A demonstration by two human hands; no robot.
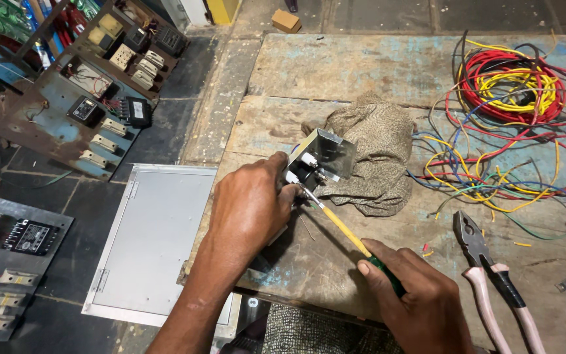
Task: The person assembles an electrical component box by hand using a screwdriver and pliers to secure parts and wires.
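My left hand [251, 208] grips a small square metal panel device [319, 157] and holds it tilted above the worn wooden bench [335, 72]. Its back, with screw terminals, faces me. My right hand [420, 301] is closed around the green handle of a screwdriver [342, 229] with a yellow shaft. The screwdriver tip touches a terminal on the lower back of the device, right next to my left fingers.
A brown cloth [378, 151] lies behind the device. A tangle of coloured wires [512, 111] fills the bench's right side. Pliers [492, 275] with pale handles lie at the right. On the floor to the left are a grey metal door [149, 242] and electrical panels [86, 98].
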